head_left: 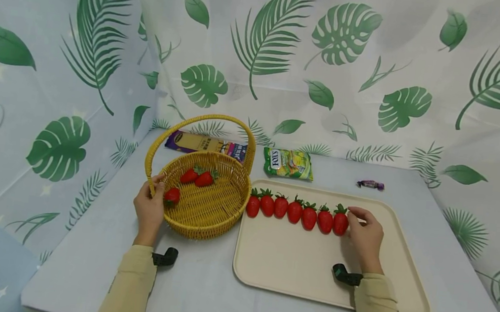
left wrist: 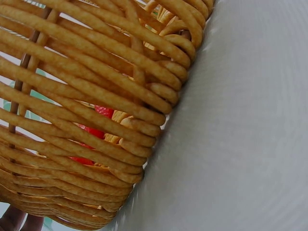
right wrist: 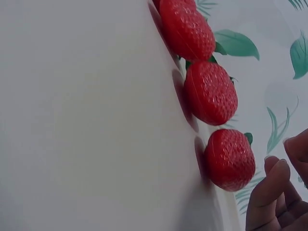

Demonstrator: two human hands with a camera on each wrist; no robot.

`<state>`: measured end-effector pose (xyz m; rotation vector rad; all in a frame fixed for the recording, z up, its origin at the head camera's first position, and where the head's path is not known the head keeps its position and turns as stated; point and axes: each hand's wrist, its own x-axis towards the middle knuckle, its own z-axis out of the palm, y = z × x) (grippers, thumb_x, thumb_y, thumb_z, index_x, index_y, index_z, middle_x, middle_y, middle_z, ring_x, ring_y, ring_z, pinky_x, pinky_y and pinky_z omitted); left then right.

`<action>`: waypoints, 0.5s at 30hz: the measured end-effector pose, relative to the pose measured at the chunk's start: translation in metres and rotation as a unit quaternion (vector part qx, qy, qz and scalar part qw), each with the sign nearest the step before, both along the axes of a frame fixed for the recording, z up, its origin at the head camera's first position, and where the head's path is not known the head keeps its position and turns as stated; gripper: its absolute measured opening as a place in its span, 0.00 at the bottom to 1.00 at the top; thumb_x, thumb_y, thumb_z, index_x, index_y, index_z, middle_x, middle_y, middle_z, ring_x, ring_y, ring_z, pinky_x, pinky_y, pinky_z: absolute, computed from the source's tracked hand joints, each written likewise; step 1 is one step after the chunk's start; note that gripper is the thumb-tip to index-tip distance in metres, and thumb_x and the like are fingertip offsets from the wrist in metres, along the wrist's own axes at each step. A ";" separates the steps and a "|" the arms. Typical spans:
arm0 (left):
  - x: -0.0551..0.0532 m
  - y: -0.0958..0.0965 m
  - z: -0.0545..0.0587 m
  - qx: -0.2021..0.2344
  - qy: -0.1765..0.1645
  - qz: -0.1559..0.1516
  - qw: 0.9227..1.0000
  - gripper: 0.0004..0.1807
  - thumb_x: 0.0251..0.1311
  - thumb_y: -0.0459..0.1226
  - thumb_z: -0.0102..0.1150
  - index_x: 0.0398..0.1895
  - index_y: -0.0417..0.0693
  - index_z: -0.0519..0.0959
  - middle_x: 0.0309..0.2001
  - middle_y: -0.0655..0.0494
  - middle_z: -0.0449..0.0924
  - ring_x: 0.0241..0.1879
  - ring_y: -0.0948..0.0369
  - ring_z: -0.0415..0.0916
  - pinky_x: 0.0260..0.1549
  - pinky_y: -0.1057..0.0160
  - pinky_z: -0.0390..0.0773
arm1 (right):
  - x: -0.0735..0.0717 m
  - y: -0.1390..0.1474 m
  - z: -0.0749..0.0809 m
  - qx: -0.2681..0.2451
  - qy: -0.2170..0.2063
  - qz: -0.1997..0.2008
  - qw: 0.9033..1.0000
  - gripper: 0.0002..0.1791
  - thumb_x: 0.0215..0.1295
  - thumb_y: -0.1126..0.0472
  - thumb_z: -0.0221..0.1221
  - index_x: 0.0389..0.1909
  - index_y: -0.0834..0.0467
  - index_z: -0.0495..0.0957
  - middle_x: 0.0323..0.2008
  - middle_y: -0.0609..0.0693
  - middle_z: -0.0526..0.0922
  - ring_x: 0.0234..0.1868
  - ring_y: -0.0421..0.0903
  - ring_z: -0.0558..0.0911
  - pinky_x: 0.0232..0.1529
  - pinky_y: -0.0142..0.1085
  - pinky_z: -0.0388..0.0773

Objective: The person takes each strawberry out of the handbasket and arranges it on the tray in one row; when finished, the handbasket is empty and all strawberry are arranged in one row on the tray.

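Left of the tray (head_left: 293, 265), my left hand (head_left: 150, 209) grips a wicker basket (head_left: 202, 233) of strawberries (head_left: 205, 179); my right hand (head_left: 366, 235), fingertips parted beside the tray's strawberry row (head_left: 295, 212), seems mid-lineup, probably needing another basket strawberry next.

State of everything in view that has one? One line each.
Basket: upright, handle raised
Basket strawberries: three, lying loose
Tray: flat, partly filled
Tray strawberries: seven, in a row
Fox's packet: lying; seal unclear
Purple-gold packet: lying behind basket
Small purple candy: wrapped
Left hand: gripping basket
Right hand: holding nothing
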<state>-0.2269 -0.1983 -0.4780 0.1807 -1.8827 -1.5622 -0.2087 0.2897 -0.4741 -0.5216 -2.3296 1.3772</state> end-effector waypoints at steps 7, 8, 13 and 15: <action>0.002 0.000 0.001 -0.001 -0.004 0.002 1.000 0.09 0.69 0.31 0.54 0.37 0.28 0.76 0.54 0.41 0.81 0.54 0.48 0.76 0.45 0.75 0.67 | -0.002 -0.016 0.000 -0.012 0.013 0.024 1.000 0.13 0.69 0.56 0.57 0.47 0.58 0.83 0.37 0.44 0.81 0.26 0.40 0.73 0.23 0.27 0.72; 0.002 -0.001 0.001 -0.001 -0.007 0.001 1.000 0.10 0.69 0.32 0.54 0.38 0.29 0.77 0.54 0.43 0.81 0.54 0.49 0.77 0.46 0.75 0.67 | -0.002 -0.019 0.000 -0.020 0.017 0.032 0.999 0.13 0.69 0.56 0.57 0.47 0.59 0.83 0.37 0.44 0.81 0.26 0.41 0.74 0.23 0.27 0.72; 0.004 -0.003 0.000 -0.018 -0.026 -0.018 0.999 0.14 0.71 0.39 0.53 0.41 0.33 0.77 0.56 0.49 0.80 0.55 0.54 0.77 0.49 0.71 0.71 | 0.000 -0.035 0.000 -0.052 0.038 0.073 0.995 0.12 0.69 0.59 0.58 0.46 0.61 0.83 0.37 0.52 0.82 0.24 0.44 0.75 0.22 0.29 0.75; 0.004 -0.004 -0.001 -0.024 -0.032 -0.024 0.999 0.16 0.72 0.41 0.53 0.42 0.33 0.77 0.57 0.51 0.80 0.56 0.55 0.77 0.50 0.69 0.71 | 0.001 -0.041 0.000 -0.053 0.045 0.087 0.994 0.12 0.68 0.59 0.59 0.46 0.61 0.83 0.38 0.56 0.83 0.25 0.45 0.76 0.23 0.30 0.75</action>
